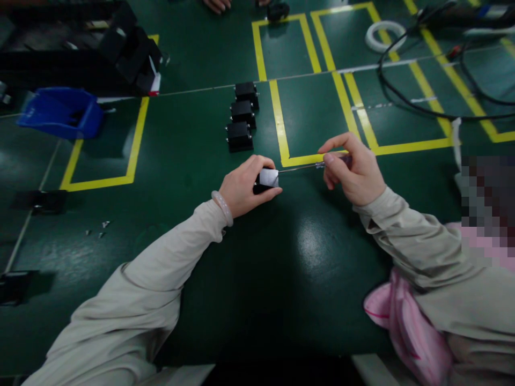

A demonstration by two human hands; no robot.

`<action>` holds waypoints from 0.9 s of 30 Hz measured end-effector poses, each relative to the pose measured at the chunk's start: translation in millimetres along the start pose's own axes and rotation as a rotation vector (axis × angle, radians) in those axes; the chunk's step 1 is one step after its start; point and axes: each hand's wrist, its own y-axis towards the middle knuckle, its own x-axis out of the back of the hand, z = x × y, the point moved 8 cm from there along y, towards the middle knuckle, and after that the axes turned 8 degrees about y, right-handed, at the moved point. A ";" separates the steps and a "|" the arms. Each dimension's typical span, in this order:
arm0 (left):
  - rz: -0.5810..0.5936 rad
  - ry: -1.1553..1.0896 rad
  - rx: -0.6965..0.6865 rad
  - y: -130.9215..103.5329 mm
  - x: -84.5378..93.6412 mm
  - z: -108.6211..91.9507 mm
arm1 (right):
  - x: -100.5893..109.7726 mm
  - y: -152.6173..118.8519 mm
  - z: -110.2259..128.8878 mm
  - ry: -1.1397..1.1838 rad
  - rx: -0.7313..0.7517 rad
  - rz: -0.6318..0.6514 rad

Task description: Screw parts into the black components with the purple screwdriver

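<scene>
My left hand (247,185) is closed around a small black block with a pale top face (269,177), thumb and fingers on its opposite sides. In my right hand (350,169) is a screwdriver (321,164), pinched by its handle. Its thin shaft runs left, and the tip meets the right side of the block; the exact contact is too small to make out. Just beyond my left hand, several similar black blocks (240,135) stand in a row, with small metal screws showing at their sides.
Loose screws (101,234) lie at the left. A blue bin (62,113) and a black rack (120,43) stand back left. At back right are a white ring (385,36) and a black cable (396,95). Another person's hand (217,5) shows at the top edge.
</scene>
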 end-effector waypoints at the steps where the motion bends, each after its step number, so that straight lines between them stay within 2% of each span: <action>1: 0.002 -0.001 0.002 0.1 -0.1 0.2 | -0.1 0.0 -0.1 0.004 0.000 0.003; 15: -0.012 -0.001 -0.006 -0.1 -0.4 0.2 | -0.5 -1.8 4.9 -0.055 0.039 0.017; 23: -0.004 0.000 -0.007 0.2 -0.6 1.0 | 0.0 -1.9 -1.8 0.009 -0.027 0.011; 27: -0.010 -0.001 -0.013 0.0 -0.1 0.3 | -0.4 -1.7 3.0 -0.017 0.015 0.010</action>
